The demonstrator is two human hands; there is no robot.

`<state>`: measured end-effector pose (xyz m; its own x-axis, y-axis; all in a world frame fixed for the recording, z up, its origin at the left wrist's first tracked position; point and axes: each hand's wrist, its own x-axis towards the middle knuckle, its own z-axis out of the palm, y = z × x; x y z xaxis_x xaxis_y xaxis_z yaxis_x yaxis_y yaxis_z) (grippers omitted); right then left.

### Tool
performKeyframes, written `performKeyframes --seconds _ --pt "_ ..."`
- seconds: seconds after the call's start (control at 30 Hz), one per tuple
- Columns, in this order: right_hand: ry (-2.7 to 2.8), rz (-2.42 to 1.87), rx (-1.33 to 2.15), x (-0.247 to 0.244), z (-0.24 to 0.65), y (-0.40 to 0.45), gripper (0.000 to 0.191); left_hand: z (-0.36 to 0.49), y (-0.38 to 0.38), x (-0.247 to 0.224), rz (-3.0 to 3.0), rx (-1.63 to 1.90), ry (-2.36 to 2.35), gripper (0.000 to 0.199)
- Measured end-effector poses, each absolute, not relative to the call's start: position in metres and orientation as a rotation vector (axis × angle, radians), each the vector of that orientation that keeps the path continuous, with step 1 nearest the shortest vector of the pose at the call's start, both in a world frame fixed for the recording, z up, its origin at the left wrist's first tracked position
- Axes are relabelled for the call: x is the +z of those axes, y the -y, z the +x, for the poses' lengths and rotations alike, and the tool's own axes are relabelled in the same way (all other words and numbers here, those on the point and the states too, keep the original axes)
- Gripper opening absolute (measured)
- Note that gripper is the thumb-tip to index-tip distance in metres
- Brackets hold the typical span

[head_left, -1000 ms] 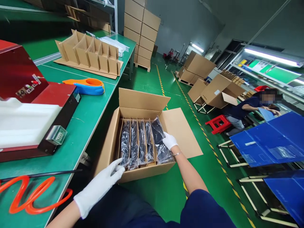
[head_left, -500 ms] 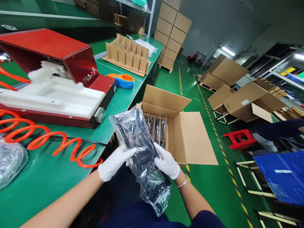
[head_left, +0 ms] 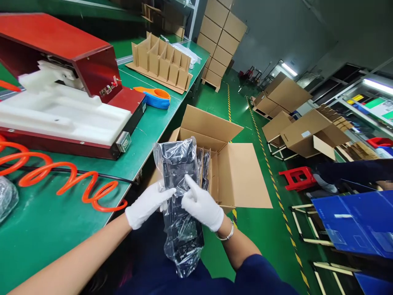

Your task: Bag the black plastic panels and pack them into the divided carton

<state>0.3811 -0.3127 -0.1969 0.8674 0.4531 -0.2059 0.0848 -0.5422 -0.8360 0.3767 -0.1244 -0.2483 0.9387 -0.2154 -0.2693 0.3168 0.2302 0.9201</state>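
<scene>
Our left hand grips a bagged black part by its left side, thumb on the front, and our right hand is at its front with the index finger extended. Behind it, beyond the tabletop's right edge, we see an open carton with more wrapped parts between dividers. On our tabletop, a red machine stands beside an orange-and-blue ring near the right edge; a cardboard grid sits farther along that edge.

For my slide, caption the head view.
Left hand holds a bagged black part, right hand over it, near an open carton.
</scene>
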Motion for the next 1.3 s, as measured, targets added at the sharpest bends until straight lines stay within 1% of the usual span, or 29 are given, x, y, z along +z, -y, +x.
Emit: performKeyframes --seconds 0.13,0.3,0.4,0.5,0.87,1.0,1.13,1.23,1.3 --pt "0.163 -1.960 0.469 -0.196 0.380 0.335 0.081 0.378 0.125 -0.235 1.230 -0.397 -0.125 0.054" --pt "0.223 -1.842 0.536 -0.200 0.368 0.344 0.077 0.378 0.125 -0.233 1.270 -0.397 -0.158 0.052" --pt "0.294 -1.850 0.606 -0.203 0.366 0.338 0.073 0.377 0.124 -0.242 1.306 -0.386 -0.156 0.052" --pt "0.364 -1.882 0.665 -0.203 0.367 0.329 0.074 0.377 0.123 -0.249 1.317 -0.381 -0.127 0.050" --pt "0.474 -1.930 0.692 -0.200 0.369 0.306 0.073 0.378 0.123 -0.265 1.314 -0.382 -0.108 0.042" --pt "0.519 -1.962 0.694 -0.199 0.372 0.300 0.074 0.378 0.122 -0.263 1.284 -0.370 -0.071 0.041" --pt "0.317 -1.962 0.615 -0.201 0.384 0.311 0.079 0.378 0.124 -0.254 1.296 -0.384 -0.121 0.039" --pt "0.153 -1.932 0.501 -0.199 0.386 0.328 0.076 0.379 0.125 -0.248 1.317 -0.381 -0.158 0.042" --pt "0.156 -1.938 0.531 -0.197 0.380 0.335 0.075 0.379 0.124 -0.246 1.333 -0.376 -0.185 0.044"
